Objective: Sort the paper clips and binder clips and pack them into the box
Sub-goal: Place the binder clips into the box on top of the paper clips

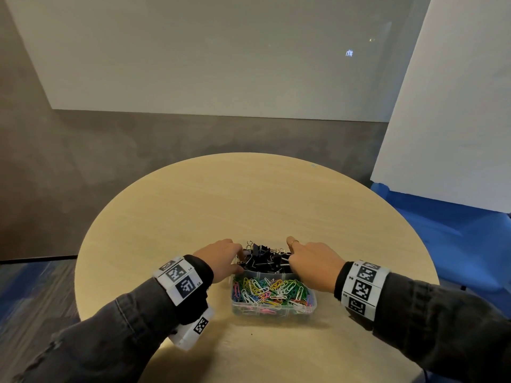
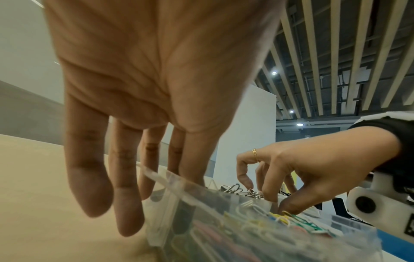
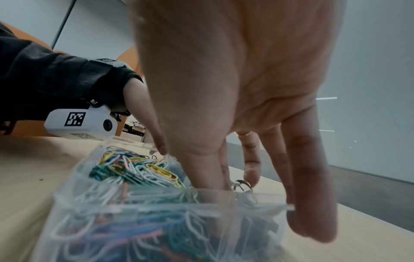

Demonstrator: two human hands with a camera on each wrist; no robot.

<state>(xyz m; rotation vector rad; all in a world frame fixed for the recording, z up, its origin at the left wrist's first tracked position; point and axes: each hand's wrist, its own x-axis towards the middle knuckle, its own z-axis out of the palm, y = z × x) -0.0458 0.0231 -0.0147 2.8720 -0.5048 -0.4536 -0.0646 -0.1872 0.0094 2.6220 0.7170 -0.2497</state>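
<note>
A clear plastic box (image 1: 273, 311) stands on the round table (image 1: 249, 194). Its near compartment holds coloured paper clips (image 1: 272, 291), and its far compartment holds black binder clips (image 1: 265, 258). My left hand (image 1: 240, 261) is at the far compartment's left wall. In the left wrist view its fingers (image 2: 125, 203) hang straight outside the box wall (image 2: 179, 203), and the thumb reaches over the rim. My right hand (image 1: 292, 254) is at the right side. Its curled thumb and fingers (image 3: 201, 170) dip among the binder clips, tips hidden, while its little finger (image 3: 313, 203) hangs outside the wall.
The wooden tabletop stretches bare beyond the box to its far edge. A white panel (image 1: 448, 106) stands at the right over blue floor covering (image 1: 456, 244). A grey wall lies behind.
</note>
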